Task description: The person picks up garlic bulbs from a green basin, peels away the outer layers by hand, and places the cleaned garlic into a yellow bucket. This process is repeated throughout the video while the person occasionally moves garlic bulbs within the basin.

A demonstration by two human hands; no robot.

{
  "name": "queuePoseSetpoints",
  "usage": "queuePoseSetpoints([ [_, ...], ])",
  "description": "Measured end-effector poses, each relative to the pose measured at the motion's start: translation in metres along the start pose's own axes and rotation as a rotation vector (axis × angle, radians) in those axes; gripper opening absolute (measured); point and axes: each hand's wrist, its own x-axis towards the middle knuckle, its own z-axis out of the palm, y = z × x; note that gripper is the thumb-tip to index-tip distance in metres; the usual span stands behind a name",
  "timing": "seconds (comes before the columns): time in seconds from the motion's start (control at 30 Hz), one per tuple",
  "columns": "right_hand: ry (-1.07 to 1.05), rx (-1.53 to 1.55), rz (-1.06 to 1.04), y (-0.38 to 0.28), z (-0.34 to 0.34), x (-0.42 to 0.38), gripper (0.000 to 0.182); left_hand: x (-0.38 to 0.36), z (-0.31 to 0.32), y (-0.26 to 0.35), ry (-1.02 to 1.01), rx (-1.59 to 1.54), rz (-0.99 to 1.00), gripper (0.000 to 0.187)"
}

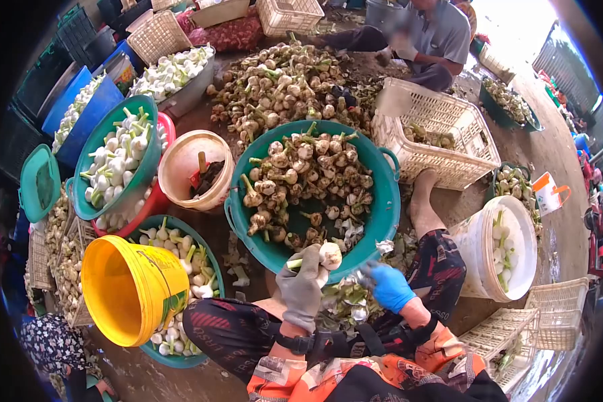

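Observation:
My left hand [300,288], in a grey glove, is closed around garlic bulbs [329,256] with green stems, just over the near rim of a green basin [387,221]. Brownish untrimmed garlic [308,167] fills much of that basin. To the right, my right hand [387,285] wears a blue glove and is apart from the bulbs. Its fingertips are smeared and dark, so what they hold, if anything, cannot be made out. Pale peelings [348,305] lie between my legs, below both hands.
A yellow bucket [135,291] and basins of whiter garlic [117,157] stand at left. Ahead is a large garlic heap [281,84]. A plastic crate [442,157] and white bucket [496,248] are at right. Another person [435,40] sits beyond the crate.

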Motion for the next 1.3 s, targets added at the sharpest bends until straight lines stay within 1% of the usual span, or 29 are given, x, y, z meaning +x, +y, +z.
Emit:
queuePoseSetpoints([
  [0.03,0.064,0.216,0.115,-0.023,-0.015,0.012,0.032,-0.001,0.001,-0.003,0.024,0.075,0.038,0.021],
  [0.1,0.182,0.033,-0.026,-0.052,-0.019,0.027,0.031,-0.001,0.007,-0.011,0.055,0.230,0.126,0.019],
  [0.13,0.250,-0.071,-0.104,-0.062,-0.020,0.037,0.031,0.002,0.009,-0.020,0.070,0.276,0.208,0.015],
  [0.17,0.253,-0.245,-0.075,-0.071,-0.016,0.040,0.035,-0.002,0.010,-0.023,0.084,0.376,0.285,0.016],
  [0.23,0.262,-0.263,-0.080,-0.071,-0.003,0.045,0.032,0.004,0.001,-0.037,0.086,0.538,0.435,0.018],
  [0.3,0.229,-0.340,-0.044,-0.078,0.000,0.045,0.023,0.000,0.002,-0.028,0.090,0.540,0.369,0.020],
  [0.33,0.254,-0.315,-0.068,-0.076,0.005,0.043,0.012,0.000,-0.001,-0.029,0.091,0.607,0.409,0.021],
  [0.37,0.269,-0.308,-0.065,-0.074,0.006,0.045,0.010,0.001,-0.001,-0.027,0.084,0.667,0.431,0.021],
  [0.43,0.287,-0.285,-0.058,-0.072,0.007,0.046,0.006,0.008,-0.008,-0.032,0.058,0.667,0.447,0.021],
  [0.53,0.322,-0.068,-0.004,-0.057,0.009,0.046,0.005,0.008,-0.011,-0.023,-0.020,0.604,0.415,0.019],
  [0.57,0.330,0.017,0.007,-0.051,0.006,0.047,0.005,0.007,-0.013,-0.017,-0.083,0.464,0.278,0.019],
  [0.6,0.383,0.031,0.013,-0.046,-0.003,0.047,0.011,0.007,-0.015,-0.008,-0.143,0.320,0.145,0.019],
  [0.63,0.437,0.106,0.051,-0.032,-0.003,0.047,0.012,0.008,-0.020,-0.001,-0.200,0.174,0.013,0.019],
  [0.67,0.465,0.140,0.114,-0.017,-0.006,0.046,0.007,0.012,-0.030,0.007,-0.233,0.087,-0.090,0.016],
  [0.7,0.490,0.175,0.181,-0.004,-0.011,0.043,0.004,0.010,-0.024,0.010,-0.180,-0.047,-0.014,0.020],
  [0.77,0.282,0.980,0.532,-0.002,-0.042,0.030,0.016,0.018,-0.035,0.011,-0.190,-0.434,-0.175,0.027],
  [0.8,0.244,1.138,0.469,0.004,-0.041,0.020,0.027,0.032,-0.053,0.001,-0.420,-0.791,-0.354,0.032],
  [0.83,0.092,0.892,0.415,0.009,-0.023,0.014,0.026,0.035,-0.054,-0.004,-0.554,-1.001,-0.517,0.030],
  [0.9,-0.209,0.432,0.282,0.019,0.031,-0.008,0.024,0.033,-0.046,-0.020,-0.307,-0.692,-0.397,0.028],
  [0.93,-0.122,-0.007,0.178,0.012,0.032,-0.008,0.016,0.032,-0.038,-0.020,-0.244,-0.518,-0.305,0.030],
  [0.97,0.073,0.280,0.288,0.013,0.033,-0.008,0.014,0.028,-0.032,-0.016,-0.179,-0.345,-0.216,0.033],
  [1.0,0.223,0.385,0.206,0.013,0.029,0.000,0.023,0.026,-0.030,-0.006,-0.179,-0.202,-0.143,0.030],
  [1.03,0.382,0.490,0.132,0.011,0.022,0.008,0.034,0.024,-0.031,-0.005,-0.099,-0.171,-0.120,0.026],
  [1.1,0.267,0.630,0.103,-0.007,-0.003,0.022,0.041,0.019,-0.021,0.001,-0.109,-0.081,-0.028,0.023],
  [1.13,0.220,0.682,0.111,-0.019,-0.011,0.030,0.042,0.023,-0.024,-0.010,-0.135,0.022,0.051,0.021],
  [1.2,0.136,0.788,0.130,-0.044,-0.019,0.047,0.045,0.018,-0.020,-0.012,-0.192,0.201,0.113,0.019],
  [1.23,0.065,0.625,0.121,-0.050,-0.023,0.052,0.050,0.015,-0.019,-0.015,-0.217,0.287,0.142,0.018],
  [1.3,0.109,0.422,0.150,-0.051,-0.009,0.060,0.043,0.011,-0.019,-0.020,-0.226,0.308,0.129,0.020],
])
